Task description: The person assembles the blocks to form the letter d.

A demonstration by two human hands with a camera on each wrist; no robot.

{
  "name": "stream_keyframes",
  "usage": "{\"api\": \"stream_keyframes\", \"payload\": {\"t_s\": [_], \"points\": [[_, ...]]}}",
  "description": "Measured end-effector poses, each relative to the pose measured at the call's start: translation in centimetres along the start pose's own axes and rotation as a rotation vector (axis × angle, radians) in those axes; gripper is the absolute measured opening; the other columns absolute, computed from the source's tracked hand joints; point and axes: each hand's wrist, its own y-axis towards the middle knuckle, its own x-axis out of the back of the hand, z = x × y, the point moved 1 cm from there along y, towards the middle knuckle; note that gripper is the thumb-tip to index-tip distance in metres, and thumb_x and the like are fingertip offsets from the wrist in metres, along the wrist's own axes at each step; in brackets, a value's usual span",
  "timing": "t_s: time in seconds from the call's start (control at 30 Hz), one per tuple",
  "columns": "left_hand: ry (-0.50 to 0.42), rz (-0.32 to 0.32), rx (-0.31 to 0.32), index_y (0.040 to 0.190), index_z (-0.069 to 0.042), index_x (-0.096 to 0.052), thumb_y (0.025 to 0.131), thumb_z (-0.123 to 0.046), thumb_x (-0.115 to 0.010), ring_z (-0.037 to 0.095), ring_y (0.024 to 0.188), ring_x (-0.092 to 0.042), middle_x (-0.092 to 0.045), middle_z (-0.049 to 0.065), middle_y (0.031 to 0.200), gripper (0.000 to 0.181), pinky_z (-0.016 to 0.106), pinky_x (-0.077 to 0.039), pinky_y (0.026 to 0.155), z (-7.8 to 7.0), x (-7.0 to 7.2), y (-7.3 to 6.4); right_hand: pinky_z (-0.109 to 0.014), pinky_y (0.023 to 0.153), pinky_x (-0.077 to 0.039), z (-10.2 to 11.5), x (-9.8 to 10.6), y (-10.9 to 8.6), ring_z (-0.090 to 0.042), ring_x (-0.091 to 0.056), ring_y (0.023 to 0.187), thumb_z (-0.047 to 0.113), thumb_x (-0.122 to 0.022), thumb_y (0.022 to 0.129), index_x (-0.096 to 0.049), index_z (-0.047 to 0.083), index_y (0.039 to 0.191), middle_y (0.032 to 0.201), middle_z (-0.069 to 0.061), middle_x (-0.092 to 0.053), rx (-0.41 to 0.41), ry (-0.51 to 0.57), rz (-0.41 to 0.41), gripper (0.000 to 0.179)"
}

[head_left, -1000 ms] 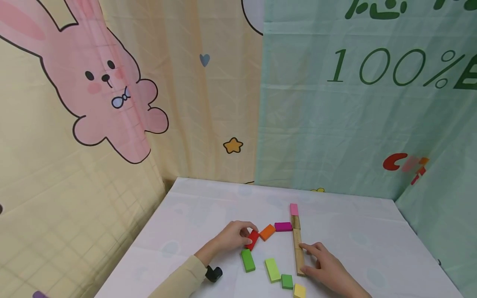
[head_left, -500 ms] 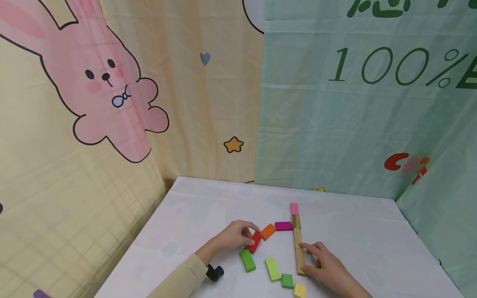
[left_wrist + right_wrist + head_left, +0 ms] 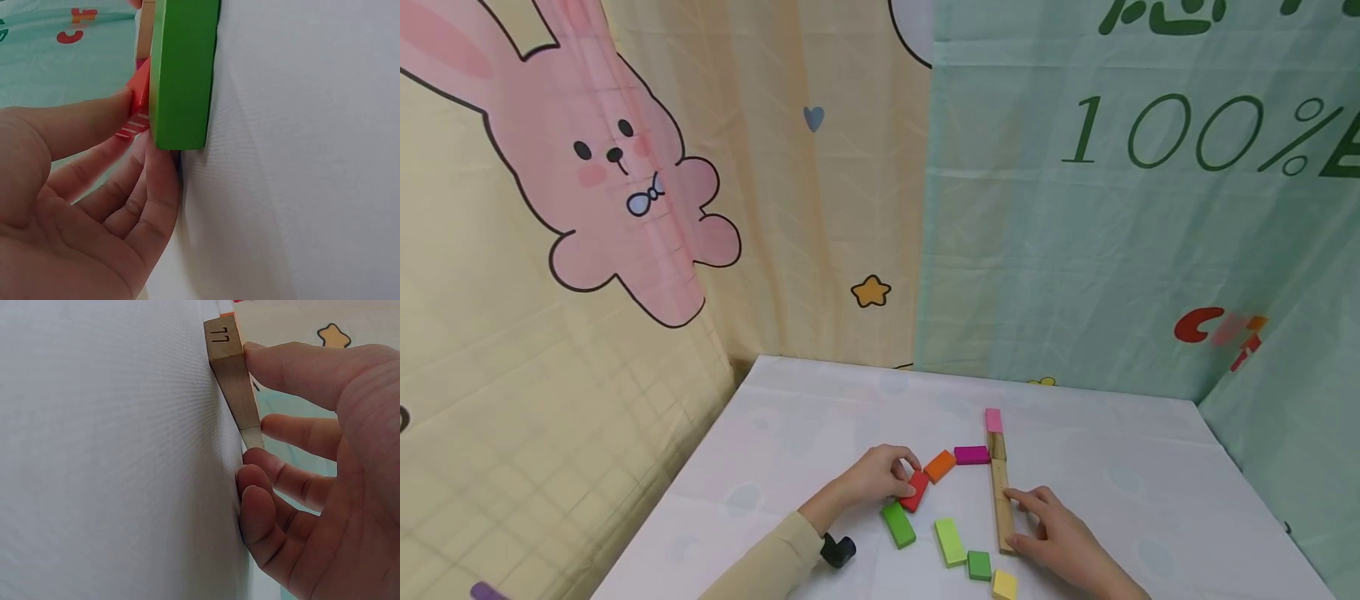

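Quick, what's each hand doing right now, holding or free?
Left hand: closed, pinching the red block.
Right hand: open, touching the side of the bare-wood block row, not gripping it.

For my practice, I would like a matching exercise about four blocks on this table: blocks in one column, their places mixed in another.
Blocks
1. Red block
2. Pink block
3. Yellow block
4. Magenta block

Places
A. At the far end of the wooden row
B. Between the orange block and wooden row
C. Held by the left hand
D. Nearest the head view's bottom edge

Pairs: 1-C, 2-A, 3-D, 4-B
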Motion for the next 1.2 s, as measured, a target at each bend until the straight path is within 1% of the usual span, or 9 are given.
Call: {"api": "stream_keyframes", "payload": {"t_s": [0.1, 0.27, 0.47, 0.63, 1.2], "points": [[0.029, -0.008, 0.004, 0.106, -0.02, -0.07, 0.087, -0.014, -0.08, 0.017, 0.069, -0.058, -0.062, 0.0, 0.08, 0.022, 0.028, -0.051, 0.063, -0.2, 0.0, 0.0, -0.027, 0.055, -0.038, -0.1, 0.0, 0.0, -0.014, -0.044, 0.066, 0.046, -0.084, 0.078, -0.06, 0.024, 0.139, 0.103, 0.003, -0.048, 0.003, 0.0, 0.0, 0.069], [0.082, -0.025, 0.029, 0.103, -0.018, -0.072, 0.087, -0.015, -0.08, 0.016, 0.065, -0.055, -0.059, 0.001, 0.076, 0.018, 0.026, -0.047, 0.059, -0.4, -0.4, -0.1, -0.027, 0.055, -0.038, -0.1, -0.1, 0.0, -0.014, -0.045, 0.067, 0.045, -0.084, 0.078, -0.06, 0.024, 0.139, 0.104, 0.002, -0.048, 0.003, 0.002, 0.005, 0.069], [0.07, -0.022, 0.041, 0.104, -0.016, -0.072, 0.087, -0.013, -0.079, 0.017, 0.061, -0.055, -0.06, 0.001, 0.074, 0.018, 0.027, -0.047, 0.058, -0.9, -0.9, -0.1, -0.028, 0.055, -0.038, 0.1, -0.1, 0.0, -0.016, -0.045, 0.068, 0.044, -0.085, 0.078, -0.06, 0.024, 0.139, 0.104, 0.003, -0.048, -0.017, 0.006, 0.0, 0.069], [0.07, -0.023, 0.038, 0.104, -0.015, -0.072, 0.087, -0.012, -0.079, 0.016, 0.06, -0.054, -0.06, 0.001, 0.073, 0.019, 0.026, -0.045, 0.056, -1.1, -0.9, -0.1, -0.027, 0.055, -0.039, 0.1, -0.1, 0.0, -0.016, -0.045, 0.067, 0.044, -0.085, 0.077, -0.061, 0.024, 0.138, 0.103, 0.003, -0.048, -0.014, 0.006, -0.003, 0.069], [0.092, -0.038, 0.041, 0.104, -0.018, -0.071, 0.088, -0.018, -0.079, 0.016, 0.06, -0.054, -0.059, 0.0, 0.074, 0.018, 0.025, -0.046, 0.056, -1.2, -1.2, 0.1, -0.027, 0.055, -0.039, 0.0, 0.0, 0.2, -0.015, -0.045, 0.068, 0.043, -0.086, 0.077, -0.061, 0.023, 0.138, 0.103, 0.002, -0.048, -0.021, 0.006, 0.005, 0.069]]}}
